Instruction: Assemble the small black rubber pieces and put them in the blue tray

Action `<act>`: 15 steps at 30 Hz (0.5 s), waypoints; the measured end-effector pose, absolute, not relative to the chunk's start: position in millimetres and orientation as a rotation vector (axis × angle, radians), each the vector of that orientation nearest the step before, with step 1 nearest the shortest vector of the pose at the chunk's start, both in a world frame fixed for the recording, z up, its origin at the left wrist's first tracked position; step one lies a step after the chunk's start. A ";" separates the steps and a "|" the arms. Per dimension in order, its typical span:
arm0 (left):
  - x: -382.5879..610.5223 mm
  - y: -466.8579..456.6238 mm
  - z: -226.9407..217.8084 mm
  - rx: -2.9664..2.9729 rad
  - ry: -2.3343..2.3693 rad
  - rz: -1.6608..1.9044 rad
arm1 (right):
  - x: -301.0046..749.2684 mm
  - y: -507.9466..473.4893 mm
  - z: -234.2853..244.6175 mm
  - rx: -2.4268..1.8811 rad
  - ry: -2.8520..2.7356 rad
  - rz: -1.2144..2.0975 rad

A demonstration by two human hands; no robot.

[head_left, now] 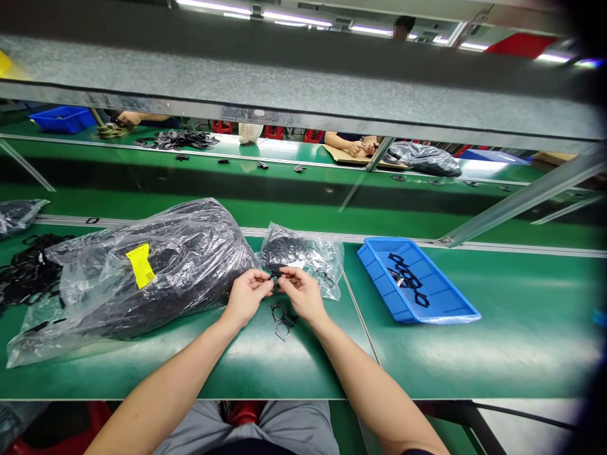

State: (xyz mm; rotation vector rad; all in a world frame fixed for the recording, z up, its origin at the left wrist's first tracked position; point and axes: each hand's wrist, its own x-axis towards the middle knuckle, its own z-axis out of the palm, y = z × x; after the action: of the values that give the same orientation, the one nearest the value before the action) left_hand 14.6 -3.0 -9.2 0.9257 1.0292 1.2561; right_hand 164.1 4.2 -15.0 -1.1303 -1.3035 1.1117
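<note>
My left hand (pixel 246 296) and my right hand (pixel 301 292) meet above the green table (pixel 497 341), fingers pinched together on a small black plastic part (pixel 275 283) held between them. Just below the hands, a couple of black ring-shaped parts (pixel 281 321) lie on the table. A small clear bag of black parts (pixel 303 254) sits right behind the hands. A large clear bag full of black parts (pixel 142 278) with a yellow label (pixel 141 265) lies to the left, touching my left hand's side.
A blue tray (pixel 455 304) holding a few black parts stands to the right. Loose black parts (pixel 23 272) lie at far left. Beyond a conveyor strip, other people's hands (pixel 355 147) work at the opposite bench, near a blue bin (pixel 61 119).
</note>
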 end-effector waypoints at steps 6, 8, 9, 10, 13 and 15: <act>13.9 -4.2 -12.1 1.012 1.022 1.258 | 167.8 5.1 -10.7 -1.089 -1.478 0.978; 13.7 -3.7 -13.9 1.020 1.020 1.268 | 165.6 2.9 -11.8 -1.093 -1.455 0.961; 13.7 -3.5 -14.6 1.020 1.017 1.276 | 164.3 1.8 -12.5 -1.102 -1.429 0.950; 13.7 -3.3 -15.1 1.017 1.013 1.288 | 163.2 0.7 -13.1 -1.109 -1.406 0.930; 13.9 -3.1 -15.9 1.006 1.003 1.307 | 161.3 -1.4 -13.9 -1.099 -1.425 0.834; 14.1 -3.5 -16.2 1.014 0.993 1.308 | 161.2 -2.0 -13.4 -1.079 -1.487 0.774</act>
State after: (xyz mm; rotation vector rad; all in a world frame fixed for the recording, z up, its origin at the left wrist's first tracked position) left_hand 14.1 -3.5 -16.2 1.0137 0.9930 1.3085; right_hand 161.2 -2.0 -13.4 -1.0792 -1.4874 0.7741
